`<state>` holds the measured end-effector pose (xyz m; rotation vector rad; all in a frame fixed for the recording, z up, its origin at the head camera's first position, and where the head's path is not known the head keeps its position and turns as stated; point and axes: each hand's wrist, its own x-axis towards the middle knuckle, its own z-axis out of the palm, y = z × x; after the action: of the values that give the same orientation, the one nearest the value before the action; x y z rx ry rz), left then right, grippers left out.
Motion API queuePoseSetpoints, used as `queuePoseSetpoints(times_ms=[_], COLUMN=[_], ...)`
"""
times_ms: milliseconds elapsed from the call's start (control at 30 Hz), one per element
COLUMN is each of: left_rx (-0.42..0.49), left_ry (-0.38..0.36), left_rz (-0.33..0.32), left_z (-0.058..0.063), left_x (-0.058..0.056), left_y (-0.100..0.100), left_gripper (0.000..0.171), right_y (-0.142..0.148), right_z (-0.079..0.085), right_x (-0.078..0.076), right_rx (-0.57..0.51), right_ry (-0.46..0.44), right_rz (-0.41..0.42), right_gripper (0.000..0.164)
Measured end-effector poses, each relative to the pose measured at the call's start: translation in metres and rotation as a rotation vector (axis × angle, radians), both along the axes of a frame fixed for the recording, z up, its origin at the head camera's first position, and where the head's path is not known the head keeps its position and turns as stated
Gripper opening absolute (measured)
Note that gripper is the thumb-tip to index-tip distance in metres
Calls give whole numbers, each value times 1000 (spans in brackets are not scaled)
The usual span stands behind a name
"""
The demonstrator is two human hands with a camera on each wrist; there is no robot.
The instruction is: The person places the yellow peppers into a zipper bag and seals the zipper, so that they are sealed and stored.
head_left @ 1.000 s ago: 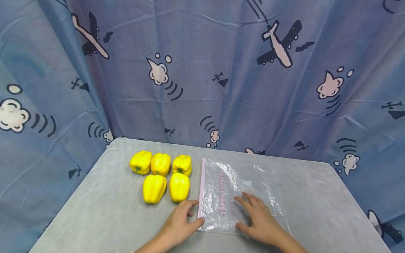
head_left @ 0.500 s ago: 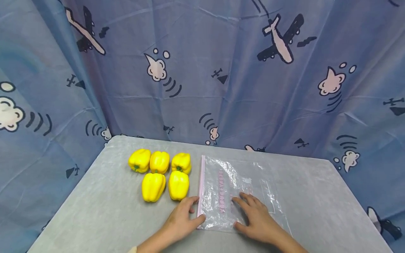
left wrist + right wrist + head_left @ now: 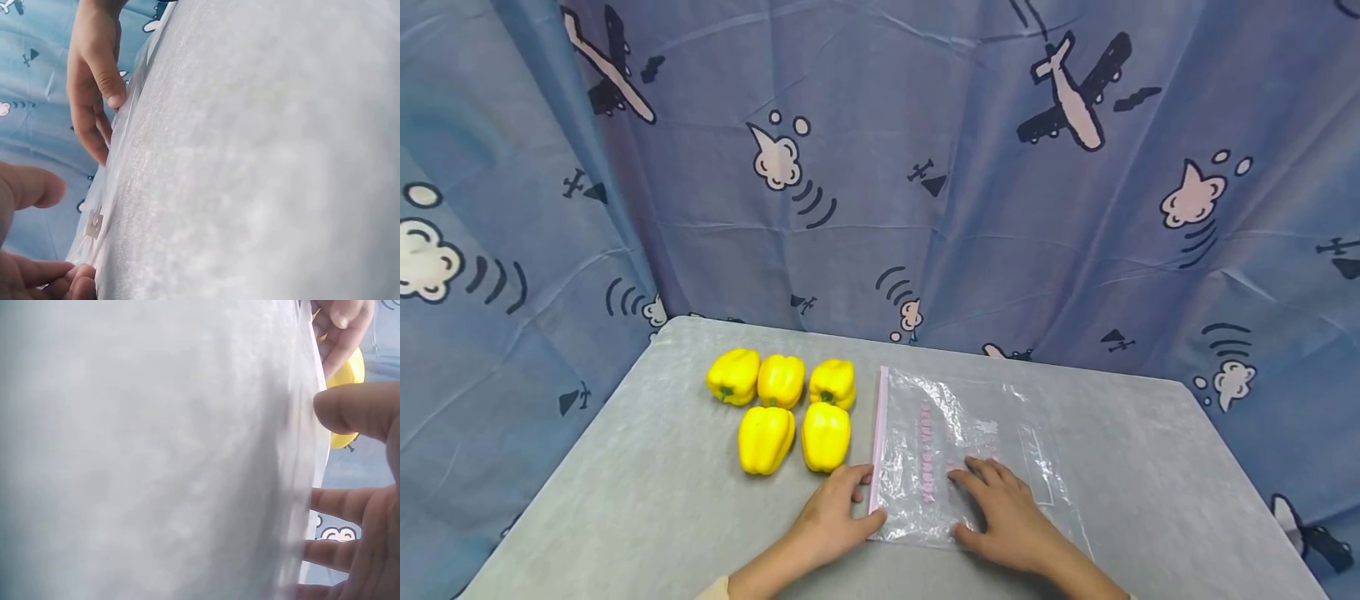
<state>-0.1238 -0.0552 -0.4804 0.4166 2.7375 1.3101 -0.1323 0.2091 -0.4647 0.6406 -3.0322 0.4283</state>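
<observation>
A clear plastic zip bag (image 3: 973, 429) with a pink strip along its left edge and pink lettering lies flat on the table. My left hand (image 3: 835, 517) is at the near end of that strip, thumb by the edge and fingers loosely bent. In the left wrist view a small pale zip slider (image 3: 94, 224) sits just beyond its fingertips, and the thumb is raised off the bag. My right hand (image 3: 1011, 515) rests on the bag's near middle with fingers spread. Several yellow bell peppers (image 3: 765, 440) stand left of the bag.
A grey table (image 3: 625, 500) bears everything. Behind it and at the sides hangs a blue curtain (image 3: 865, 167) printed with planes and clouds. The nearest pepper (image 3: 826, 437) stands just beyond the left fingertips.
The head view has shifted slightly. The right hand has crept a little to the left over the bag. The left hand, bag and peppers stay in place.
</observation>
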Motion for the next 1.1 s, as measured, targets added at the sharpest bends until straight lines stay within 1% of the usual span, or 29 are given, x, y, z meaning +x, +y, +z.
queuePoseSetpoints(times_ms=[133,367,567,700,933,1100], left_rx=[-6,-8,2,19,53,56], left_ry=[33,63,103,127,113,112], left_rz=[-2,-8,-2,2,-11,-12], left_z=[-2,-5,-7,-6,-7,-7], left_x=[0,0,2,2,2,3], left_y=[0,0,0,1,3,3], left_gripper=[62,65,65,64,63,63], right_y=[-4,-9,-16,-22,-35,-45], right_z=[1,2,1,1,1,2], right_x=[-3,-8,-11,-14,-23,-31], right_rx=[4,-18,-35,-62,-124,-175], right_ry=[10,37,45,66,73,96], right_rz=[18,68,77,86,74,85], right_gripper=[60,55,54,51,43,42])
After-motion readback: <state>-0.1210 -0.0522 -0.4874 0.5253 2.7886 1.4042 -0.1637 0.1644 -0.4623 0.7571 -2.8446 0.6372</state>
